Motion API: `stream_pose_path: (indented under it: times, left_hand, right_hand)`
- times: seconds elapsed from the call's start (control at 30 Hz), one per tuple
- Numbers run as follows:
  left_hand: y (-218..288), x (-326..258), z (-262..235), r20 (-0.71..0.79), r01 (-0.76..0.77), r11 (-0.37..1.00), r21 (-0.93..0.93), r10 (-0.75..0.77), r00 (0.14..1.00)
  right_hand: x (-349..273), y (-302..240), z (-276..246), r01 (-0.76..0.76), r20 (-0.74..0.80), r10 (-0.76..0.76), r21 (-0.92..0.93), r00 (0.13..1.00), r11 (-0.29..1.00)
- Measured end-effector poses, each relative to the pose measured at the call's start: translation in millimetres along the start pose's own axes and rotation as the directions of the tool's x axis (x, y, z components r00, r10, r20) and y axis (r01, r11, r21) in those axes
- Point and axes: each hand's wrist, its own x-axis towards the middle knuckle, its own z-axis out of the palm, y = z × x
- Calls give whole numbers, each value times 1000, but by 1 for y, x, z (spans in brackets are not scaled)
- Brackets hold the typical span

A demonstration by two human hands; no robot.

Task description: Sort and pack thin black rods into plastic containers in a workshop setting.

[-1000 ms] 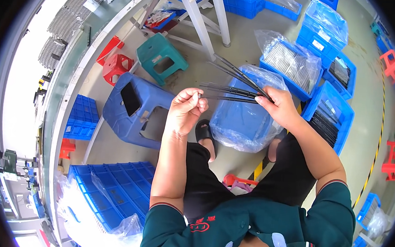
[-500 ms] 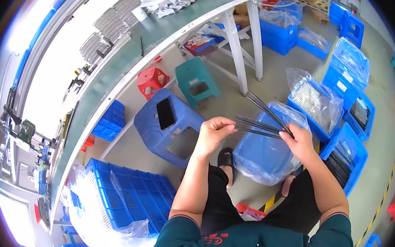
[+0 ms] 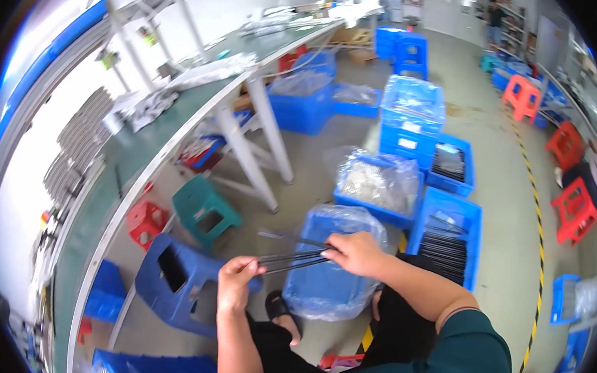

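Several thin black rods [image 3: 293, 258] stretch between my two hands, over a blue crate [image 3: 327, 284] lined with clear plastic. At their left ends, my left hand [image 3: 236, 282] pinches the rods between thumb and fingertips. My right hand [image 3: 357, 253] is closed round their other ends; a few rods fan out from it and look blurred. To the right of the lined crate, a blue bin [image 3: 475, 231] holds many more black rods [image 3: 442, 257] lying side by side.
A blue stool [image 3: 146, 273] carrying a black phone [image 3: 172, 268] stands left of my knees. Beyond are a green stool [image 3: 205, 205], a red stool [image 3: 147, 222] and the long green workbench [image 3: 143, 153]. Stacked blue crates [image 3: 411, 135] stand ahead. A striped floor line [image 3: 536, 269] runs along the right.
The view has swung to the right, bringing the aisle and red stools into sight. Both hands still hold the rods, and the fanned-out rods now lie lower, nearer level with the others.
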Motion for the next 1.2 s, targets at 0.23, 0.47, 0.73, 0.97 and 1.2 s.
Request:
stream_pose_path:
  times: [0.23, 0.47, 0.73, 0.97, 1.2]
  left_hand:
    - [-4, 2, -16, 134, 41, 966, -254, -7, 991]
    - [-8, 9, -13, 282, 122, 895, -430, 5, 959]
    - [0, -7, -12, 260, 79, 902, -424, 38, 965]
    - [-9, 1, 7, -14, -26, 992, -122, 24, 1000]
    - [2, 7, 1, 20, -40, 999, -30, 40, 999]
  right_hand:
    - [8, -4, 1, 0, 11, 0, 52, 1000, 999]
    - [8, 4, 1, -69, 81, 56, 159, 995, 985]
    - [10, -3, -2, 36, 2, -37, 169, 999, 985]
    - [6, 13, 19, -31, -94, 41, 109, 995, 994]
    - [27, 2, 20, -156, 55, 149, 164, 987, 974]
